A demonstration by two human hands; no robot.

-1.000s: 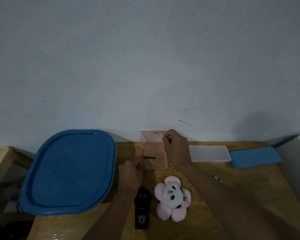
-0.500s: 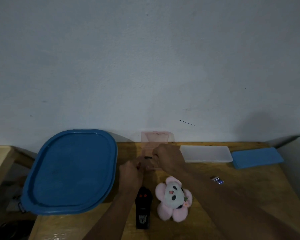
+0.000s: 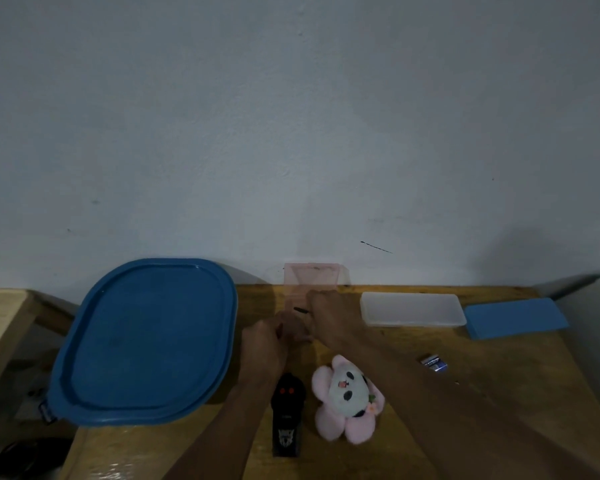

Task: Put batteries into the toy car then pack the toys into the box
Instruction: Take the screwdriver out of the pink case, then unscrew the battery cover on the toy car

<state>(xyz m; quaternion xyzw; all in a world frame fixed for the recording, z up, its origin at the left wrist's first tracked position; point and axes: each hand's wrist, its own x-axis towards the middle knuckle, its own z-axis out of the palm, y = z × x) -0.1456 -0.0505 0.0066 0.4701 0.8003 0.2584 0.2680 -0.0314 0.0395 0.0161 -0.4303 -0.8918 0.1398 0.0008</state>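
The toy car (image 3: 287, 415), black and narrow, is seen lying flat on the bench (image 3: 506, 403) just behind the left hand (image 3: 266, 345), close against that forearm. It is judged to be light, stiff and smooth-shelled; it would best be taken by its two long sides, so that the underside can be turned up for the cells. Just to the right of it, behind the right hand (image 3: 330, 318), a pink plush toy (image 3: 347, 400) is laid; it is judged soft and forgiving, to be gripped anywhere. The batteries (image 3: 435, 362) are found well to the right of both hands, small and likely to roll, so a pinch across the body is advised.

Ahead of the hands, against the wall, a pink box (image 3: 310, 277) stands. The right hand is laid over it with fingers bent down onto it, grasping it. The left hand is curled at the box's near edge; whether anything is held there cannot be told.

Left of the hands a large blue lid (image 3: 146, 341) is propped; to the right lie a clear tray (image 3: 411, 308) and a smaller blue cover (image 3: 515, 317).
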